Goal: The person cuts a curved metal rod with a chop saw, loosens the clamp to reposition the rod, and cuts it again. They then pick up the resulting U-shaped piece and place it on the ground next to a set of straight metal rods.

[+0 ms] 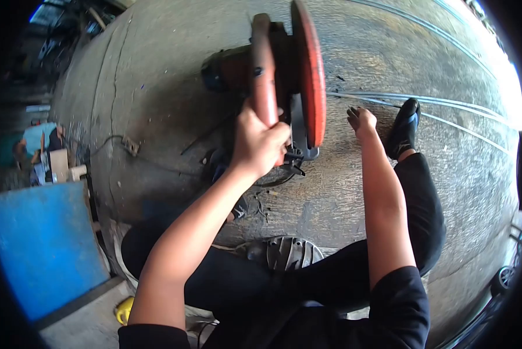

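My left hand (258, 139) is wrapped around the red handle (265, 93) of a chop saw (281, 58). The saw's large red blade guard (311, 75) stands upright on the right of the handle, and its dark motor body (217, 70) juts out to the left. Low over the floor, my right hand (363, 121) has its fingers curled, and whatever they may hold is too small to make out. Just beyond that hand, several thin metal rods (447, 100) run from beside the saw toward the right.
My shoe (404, 128) rests close to the rods. A cable (150, 164) with a socket (131, 145) crosses the rough floor on the left. Near my left side stands a blue panel (49, 244). A ribbed metal casing (287, 253) lies between my legs. More rods (424, 24) lie farther off.
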### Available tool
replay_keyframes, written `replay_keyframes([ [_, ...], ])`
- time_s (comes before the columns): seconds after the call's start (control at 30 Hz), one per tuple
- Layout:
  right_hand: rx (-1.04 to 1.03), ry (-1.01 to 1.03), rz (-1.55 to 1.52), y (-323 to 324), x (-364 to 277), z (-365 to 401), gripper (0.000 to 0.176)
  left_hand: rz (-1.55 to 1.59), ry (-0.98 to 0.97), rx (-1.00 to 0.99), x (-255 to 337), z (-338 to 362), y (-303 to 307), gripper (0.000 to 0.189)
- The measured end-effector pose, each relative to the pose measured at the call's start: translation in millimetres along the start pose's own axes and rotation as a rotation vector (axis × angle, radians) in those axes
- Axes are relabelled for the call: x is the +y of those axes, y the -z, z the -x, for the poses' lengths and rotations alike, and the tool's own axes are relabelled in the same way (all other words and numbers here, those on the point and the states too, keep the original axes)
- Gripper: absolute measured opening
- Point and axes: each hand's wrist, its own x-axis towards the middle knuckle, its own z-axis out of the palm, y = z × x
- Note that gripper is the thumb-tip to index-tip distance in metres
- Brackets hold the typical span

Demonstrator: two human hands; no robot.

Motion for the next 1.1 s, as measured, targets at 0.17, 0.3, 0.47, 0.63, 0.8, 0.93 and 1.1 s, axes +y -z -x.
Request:
replay_keyframes([
  [0.17, -0.043, 0.000, 0.061, 3, 1, 41, 0.029, 0.020, -0.097, 0.015, 5, 4, -4, 0.037],
  [0.3, -0.076, 0.030, 0.057, 1, 5, 65, 0.026, 0.039, -0.092, -0.003, 4, 5, -3, 0.037],
  [0.47, -0.061, 0.021, 0.063, 1, 8, 72, 0.025, -0.016, -0.123, 0.019, 4, 6, -5, 0.039],
  [0.63, -0.068, 0.008, 0.069, -2, 13, 48, 0.024, 0.007, -0.081, 0.021, 4, 6, -5, 0.045],
  [0.8, -0.062, -0.105, -0.028, -21, 19, 3, 0.029, -0.038, -0.100, 0.034, 5, 5, -6, 0.047],
  [0.93, -0.062, -0.136, -0.146, -39, 25, -39, 0.038, -0.060, -0.139, 0.051, 1, -1, -5, 0.042],
  [1.1, -0.126, -0.022, -0.319, -45, 22, -57, 0.034, -0.095, -0.111, 0.022, -6, -1, -1, 0.043],
])
